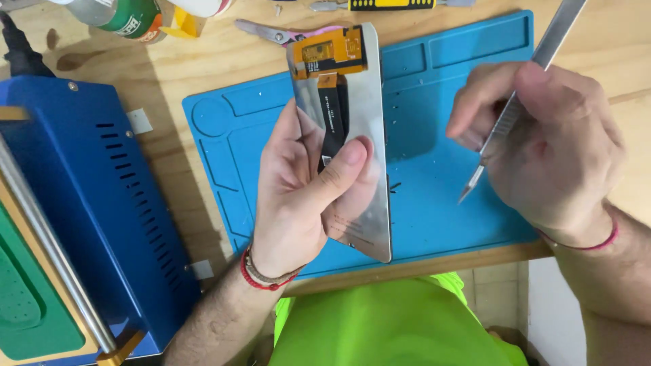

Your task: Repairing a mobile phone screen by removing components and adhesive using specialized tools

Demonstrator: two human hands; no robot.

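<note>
My left hand (298, 190) holds a phone screen panel (369, 122) upright over the blue work mat (434, 203), its shiny metal back facing me. An orange flex board and a black ribbon cable sit at the panel's upper part. My thumb presses on the panel's middle. My right hand (556, 142) grips a thin metal scalpel (515, 102) like a pen. Its blade tip points down-left, a short way to the right of the panel's edge, not touching it.
A blue metal machine (102, 203) with a green pad and a steel bar fills the left side. Pink-handled scissors (271, 32), bottles and a yellow-black tool (390, 4) lie along the back of the wooden table (169, 81). The table's front edge runs just below the mat.
</note>
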